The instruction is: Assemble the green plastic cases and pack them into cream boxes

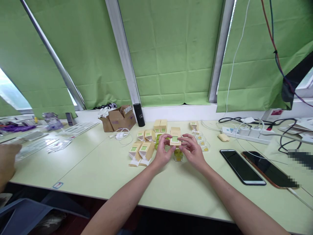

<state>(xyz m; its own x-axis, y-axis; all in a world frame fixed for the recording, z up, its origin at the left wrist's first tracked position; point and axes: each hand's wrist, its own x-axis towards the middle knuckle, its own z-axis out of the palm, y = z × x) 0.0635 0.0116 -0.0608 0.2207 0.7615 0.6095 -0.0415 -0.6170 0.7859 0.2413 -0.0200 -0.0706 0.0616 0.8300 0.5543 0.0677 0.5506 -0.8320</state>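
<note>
Between my two hands is a small tan cardboard box (175, 132) with a green square on its front. The fingers of my left hand (164, 148) close on its left side, and those of my right hand (194, 149) close on its right. Just below the box, a clear container with yellow-green contents (178, 156) shows on the table. Similar tan boxes (146, 148) stand to the left of my left hand, some with white flaps at the bottom. Right of my right hand lie clear containers with yellow pieces (204, 145), beside another small box (194, 126).
Two phones (242, 167) lie at the right, near a power strip (251, 133) with tangled cables. A brown carton (119, 119) and a black bottle (139, 115) stand at the back. Another person's hand (7, 161) is at the far left, by plastic trays (36, 147).
</note>
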